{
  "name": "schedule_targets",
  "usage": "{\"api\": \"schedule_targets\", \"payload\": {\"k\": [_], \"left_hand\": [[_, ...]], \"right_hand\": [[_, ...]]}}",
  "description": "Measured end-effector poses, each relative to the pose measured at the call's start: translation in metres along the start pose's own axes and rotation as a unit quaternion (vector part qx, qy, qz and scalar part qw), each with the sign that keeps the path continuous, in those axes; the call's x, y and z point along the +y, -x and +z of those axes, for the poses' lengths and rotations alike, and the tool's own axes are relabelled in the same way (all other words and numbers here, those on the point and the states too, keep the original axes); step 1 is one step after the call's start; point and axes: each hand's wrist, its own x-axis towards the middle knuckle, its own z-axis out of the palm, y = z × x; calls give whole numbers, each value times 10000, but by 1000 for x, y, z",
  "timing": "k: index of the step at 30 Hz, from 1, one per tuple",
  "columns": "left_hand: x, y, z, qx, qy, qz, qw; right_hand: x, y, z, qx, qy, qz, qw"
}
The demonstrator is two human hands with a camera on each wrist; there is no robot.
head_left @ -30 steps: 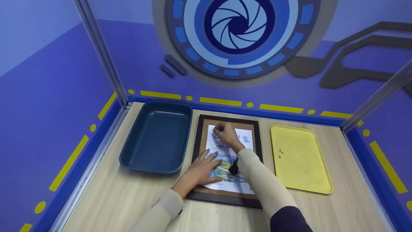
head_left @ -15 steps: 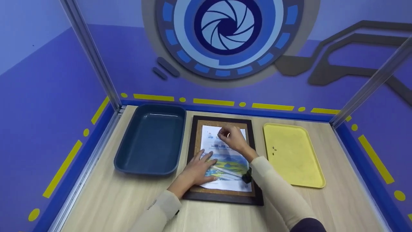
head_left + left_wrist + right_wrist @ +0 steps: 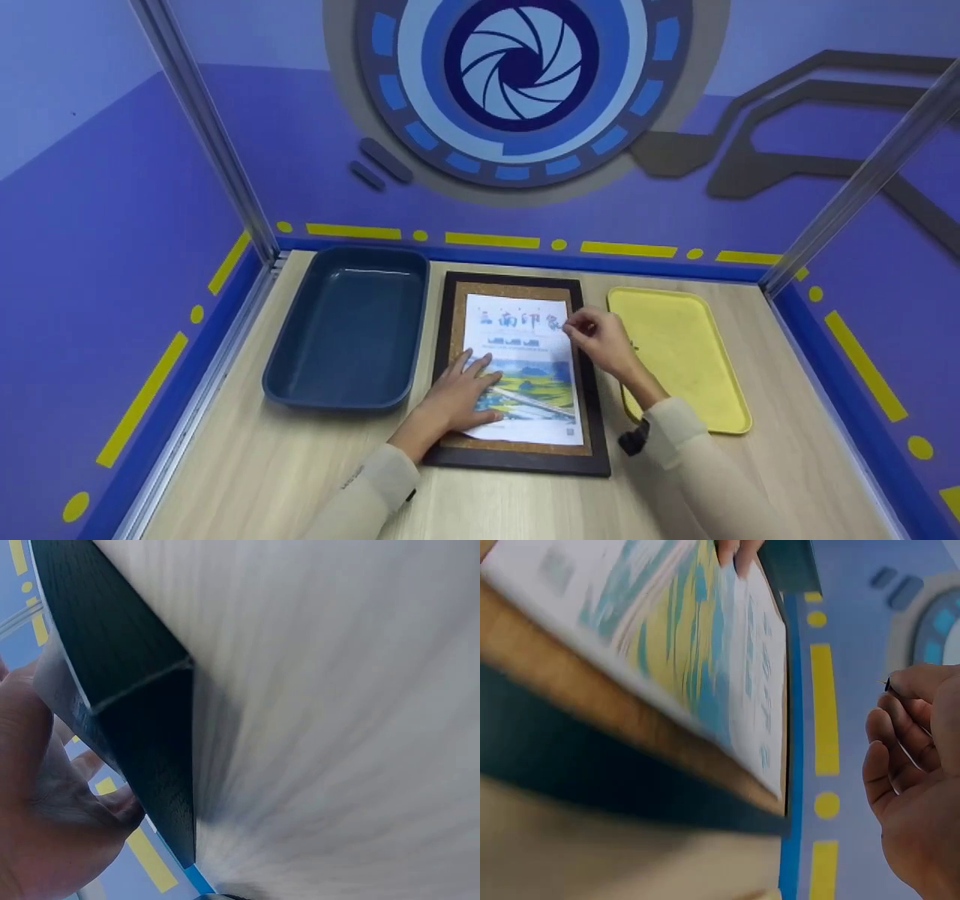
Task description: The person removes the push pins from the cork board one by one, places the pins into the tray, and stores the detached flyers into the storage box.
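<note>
A printed poster point(image 3: 529, 386) with a landscape and large characters lies on a dark-framed cork board point(image 3: 517, 462). My left hand point(image 3: 457, 396) rests flat on the poster's left side, fingers spread. Above the upper right edge of the poster is my right hand point(image 3: 606, 343). Its thumb and index finger pinch a small dark thumbtack point(image 3: 887, 685), whose thin point shows in the right wrist view. The other fingers are loosely curled. In the left wrist view the left hand point(image 3: 64, 802) lies beyond the board's frame corner.
Right of the board lies a yellow tray point(image 3: 694, 375); small dark pieces point(image 3: 634, 346) on it are partly hidden by my right hand. A deep blue tray point(image 3: 345, 337) stands at the left. Blue walls point(image 3: 480, 202) enclose the wooden tabletop point(image 3: 487, 510) at the back and sides.
My right hand has moved right, from over the poster's upper left to its upper right edge, uncovering the printed characters. The left hand stays on the poster. The head view has shifted slightly.
</note>
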Motion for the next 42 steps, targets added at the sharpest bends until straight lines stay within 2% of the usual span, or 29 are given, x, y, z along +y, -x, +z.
{"api": "schedule_targets", "payload": {"k": [10, 16, 21, 28, 35, 42], "left_hand": [[1, 1, 0, 29, 28, 41, 10000], [2, 3, -4, 10, -3, 40, 10000], [2, 4, -4, -42, 63, 29, 10000], [5, 4, -5, -24, 82, 39, 10000], [5, 4, -5, -73, 42, 43, 10000], [3, 4, -5, -11, 145, 86, 9999]], "right_hand": [[47, 38, -62, 950, -206, 773, 9923], [74, 56, -83, 1184, 33, 1277, 9847], [94, 68, -84, 1115, 241, 1696, 9789], [108, 78, -78, 945, 119, 2260, 9695], [114, 82, -73, 845, 602, 2464, 9636], [116, 80, -72, 872, 610, 2391, 9651]]}}
